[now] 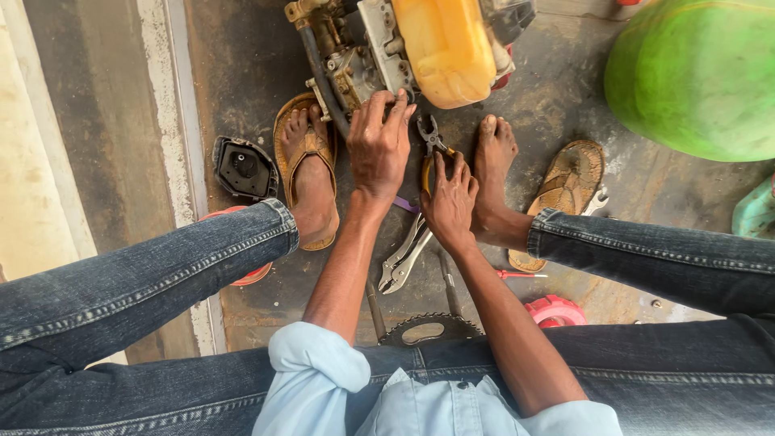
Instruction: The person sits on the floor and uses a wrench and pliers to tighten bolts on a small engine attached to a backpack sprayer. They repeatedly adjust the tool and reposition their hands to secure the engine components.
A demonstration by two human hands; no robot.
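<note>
Though outstretched, left hand (379,149) (fingers (373,109) splayed)

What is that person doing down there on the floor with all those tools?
A person sits on the floor with a small engine between their feet. It has a yellow tank on top. Their left hand rests on the engine's metal side. Their right hand grips pliers with yellow handles, jaws pointing at the engine. Locking pliers, a toothed blade and a black cover lie on the floor nearby.
</note>
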